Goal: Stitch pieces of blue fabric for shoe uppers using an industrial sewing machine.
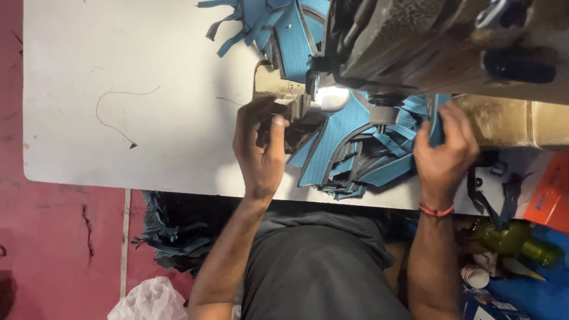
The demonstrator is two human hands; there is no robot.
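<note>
A dark sewing machine hangs over the white table at the upper right. Under its lit needle area lies a pile of blue fabric pieces with dark trim. My left hand grips the left edge of a blue piece beside the metal plate. My right hand pinches the right side of the blue pieces, close to the machine's base. A red band circles my right wrist.
More blue cut pieces trail behind the machine, and another heap lies on the floor under the table. A green bottle, a paper cup and an orange box sit at the right. A loose thread lies on the table.
</note>
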